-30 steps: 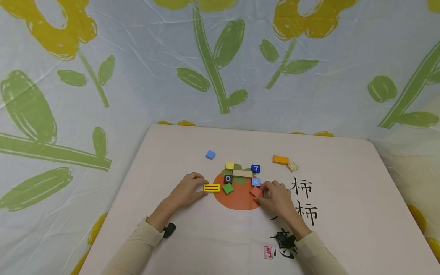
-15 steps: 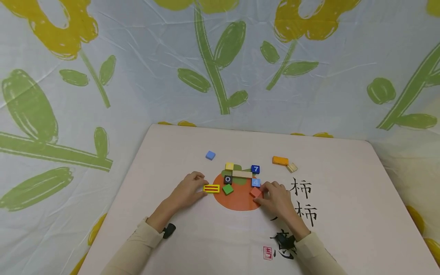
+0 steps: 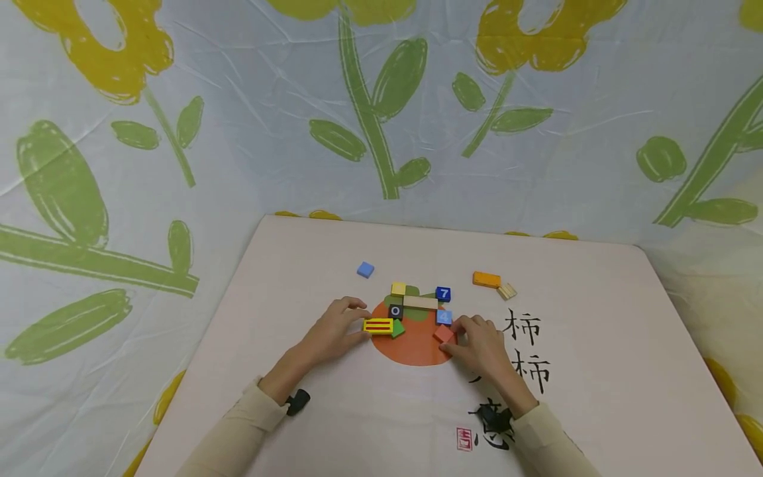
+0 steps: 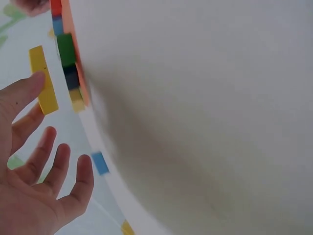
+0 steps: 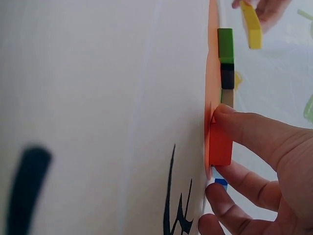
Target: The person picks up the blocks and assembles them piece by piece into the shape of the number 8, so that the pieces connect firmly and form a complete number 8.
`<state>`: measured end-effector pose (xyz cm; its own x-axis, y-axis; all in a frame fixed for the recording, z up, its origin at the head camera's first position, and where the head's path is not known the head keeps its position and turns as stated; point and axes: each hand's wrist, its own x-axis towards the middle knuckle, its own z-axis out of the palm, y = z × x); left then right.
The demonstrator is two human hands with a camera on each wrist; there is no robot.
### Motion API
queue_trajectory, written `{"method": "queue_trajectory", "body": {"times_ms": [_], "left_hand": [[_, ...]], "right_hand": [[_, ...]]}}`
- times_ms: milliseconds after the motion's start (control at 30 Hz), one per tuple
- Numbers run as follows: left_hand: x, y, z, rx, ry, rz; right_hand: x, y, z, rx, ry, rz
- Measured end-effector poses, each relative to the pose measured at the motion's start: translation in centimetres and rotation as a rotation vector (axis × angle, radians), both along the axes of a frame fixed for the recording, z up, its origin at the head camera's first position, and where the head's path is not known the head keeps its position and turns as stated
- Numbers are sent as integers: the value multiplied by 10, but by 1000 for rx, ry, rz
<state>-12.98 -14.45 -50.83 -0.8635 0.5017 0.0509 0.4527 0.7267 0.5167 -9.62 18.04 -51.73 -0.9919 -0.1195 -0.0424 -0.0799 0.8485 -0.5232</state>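
Observation:
My left hand (image 3: 334, 331) pinches a yellow block with red stripes (image 3: 378, 326) between thumb and index finger. In the left wrist view this yellow block (image 4: 44, 81) is off the table, beside the green block (image 4: 66, 50). From the head it overlaps part of that green block (image 3: 399, 328). My right hand (image 3: 483, 343) holds a red block (image 3: 444, 334) by its corners, thumb and finger on either side, down on the printed orange shape. Just behind the red block lies a light blue block marked 4 (image 3: 444, 317).
A black 0 block (image 3: 395, 311), a yellow block (image 3: 398, 289), a pale wooden plank (image 3: 420, 303) and a dark blue 7 block (image 3: 444, 293) lie behind. Farther back are a blue block (image 3: 365, 269), an orange block (image 3: 486, 279) and a small wooden piece (image 3: 507, 291).
My left hand has moved right with the striped yellow block, which now partly covers the green block from above. The right hand and red block have stayed in place.

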Motion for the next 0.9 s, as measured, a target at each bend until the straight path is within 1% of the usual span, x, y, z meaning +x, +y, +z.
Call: {"method": "queue_trajectory", "body": {"times_ms": [133, 233, 300, 433, 567, 667, 900], "left_hand": [[1, 11, 1, 7, 8, -48], [1, 20, -1, 2, 11, -78], [2, 27, -2, 3, 25, -93], [3, 40, -5, 10, 62, -116], [3, 51, -6, -9, 78, -130], [2, 57, -6, -17, 82, -139], [-1, 69, -11, -18, 137, -158]], "right_hand": [[0, 0, -1, -2, 2, 2], [-1, 1, -2, -1, -6, 5], [-1, 1, -2, 0, -10, 6], [-1, 2, -1, 4, -11, 2], [-1, 0, 0, 6, -11, -3], [-1, 0, 0, 11, -10, -1], [-2, 1, 1, 16, -1, 6]]}}
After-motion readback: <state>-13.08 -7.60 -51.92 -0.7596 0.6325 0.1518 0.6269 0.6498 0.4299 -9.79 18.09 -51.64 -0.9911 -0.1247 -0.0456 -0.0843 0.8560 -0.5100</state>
